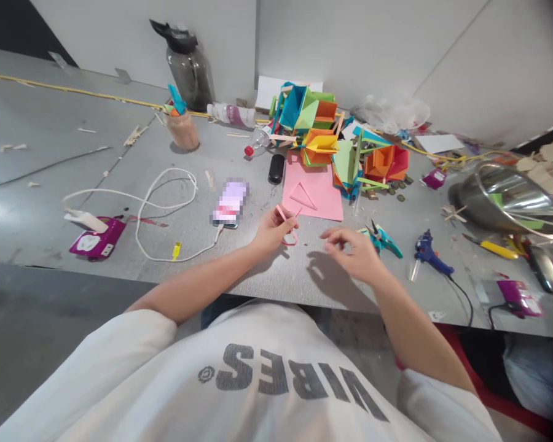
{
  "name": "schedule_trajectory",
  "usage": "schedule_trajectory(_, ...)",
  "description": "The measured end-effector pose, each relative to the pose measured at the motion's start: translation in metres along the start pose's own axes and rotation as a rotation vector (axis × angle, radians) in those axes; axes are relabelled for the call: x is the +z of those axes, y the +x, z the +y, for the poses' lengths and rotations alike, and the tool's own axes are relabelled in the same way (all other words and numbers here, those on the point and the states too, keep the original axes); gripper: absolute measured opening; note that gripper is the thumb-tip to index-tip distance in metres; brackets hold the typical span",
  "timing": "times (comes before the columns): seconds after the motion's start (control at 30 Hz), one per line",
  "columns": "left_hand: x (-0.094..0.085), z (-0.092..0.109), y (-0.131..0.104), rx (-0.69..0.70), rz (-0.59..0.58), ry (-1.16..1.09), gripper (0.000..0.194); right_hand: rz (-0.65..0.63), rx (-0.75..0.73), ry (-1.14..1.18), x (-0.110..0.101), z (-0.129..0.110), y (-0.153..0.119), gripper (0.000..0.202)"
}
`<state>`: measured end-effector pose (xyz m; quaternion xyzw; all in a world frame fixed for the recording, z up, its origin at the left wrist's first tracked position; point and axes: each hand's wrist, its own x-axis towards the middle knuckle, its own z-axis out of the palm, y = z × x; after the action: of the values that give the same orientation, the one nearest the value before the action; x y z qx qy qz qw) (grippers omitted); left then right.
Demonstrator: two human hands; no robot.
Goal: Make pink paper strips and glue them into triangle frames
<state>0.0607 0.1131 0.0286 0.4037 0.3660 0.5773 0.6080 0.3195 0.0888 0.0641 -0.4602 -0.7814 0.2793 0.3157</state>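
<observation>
Between the thumb and fingers of my left hand is a pink paper strip, its lower part curling in a loop above the table. To the right, my right hand hovers over the table with its fingers bent and apart, holding nothing that I can see. Just beyond my left hand lies a pink paper sheet, with a folded pink triangle resting on it. Teal-handled pliers lie beside my right hand.
Colourful folded-paper boxes crowd the back. A charging phone, its cable and a purple power block are at left. On the right are a blue glue gun, a yellow-handled cutter and a metal bowl.
</observation>
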Motion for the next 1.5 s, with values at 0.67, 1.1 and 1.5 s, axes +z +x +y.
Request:
schedule_trajectory(0.67,-0.006,-0.005,-0.002,-0.186,0.055,-0.241,0.054,-0.044,0.194,0.982,0.062,-0.005,0.019,0.034)
schedule_trajectory(1.1,-0.004,0.007,-0.014,-0.056,-0.119,-0.128,0.032,-0.112,0.236,1.034,0.067,-0.006,0.018,0.021)
schedule_trajectory(1.5,-0.002,0.006,-0.017,-0.017,-0.167,-0.151,0.025,-0.12,0.219,0.951,0.069,-0.007,0.016,0.029)
